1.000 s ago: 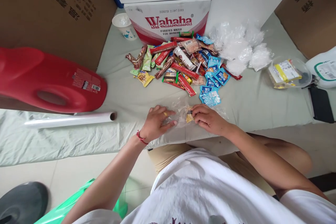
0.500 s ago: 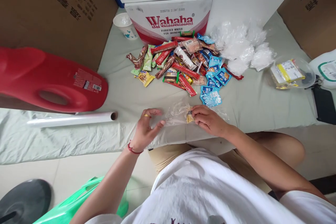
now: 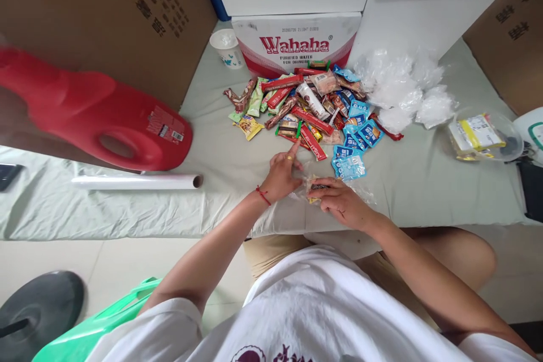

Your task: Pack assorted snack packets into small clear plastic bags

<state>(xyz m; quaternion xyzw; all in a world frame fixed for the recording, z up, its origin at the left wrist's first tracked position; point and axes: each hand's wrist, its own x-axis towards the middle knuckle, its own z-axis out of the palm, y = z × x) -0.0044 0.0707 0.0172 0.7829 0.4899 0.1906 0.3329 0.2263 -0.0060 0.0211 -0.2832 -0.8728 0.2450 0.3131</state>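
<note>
A small yellowish snack packet (image 3: 313, 197) lies wrapped in crinkled clear plastic film (image 3: 360, 191) at the table's near edge. My right hand (image 3: 345, 203) has its fingers closed over the packet and partly hides it. At the film's left end, my left hand (image 3: 282, 176) is open, its index finger stretched toward the snack pile and its thumb close to the film. Whether the thumb touches the film is hard to tell. Just beyond both hands lie blue snack sachets (image 3: 348, 162) and a red wafer bar (image 3: 313, 142), part of a heap of mixed wrapped snacks.
Behind the heap stands a white and red water carton (image 3: 297, 39), with bundled clear plastic bags (image 3: 394, 90) to its right. A red jug (image 3: 139, 119), a white roll (image 3: 138, 182) and a paper cup (image 3: 227, 48) are on the left. A clear tub (image 3: 509, 144) sits far right.
My left hand has moved right and forward, closer to the packet and the heap. My right hand stays on the packet, with its fingers laid further over it. The camera view has shifted slightly.
</note>
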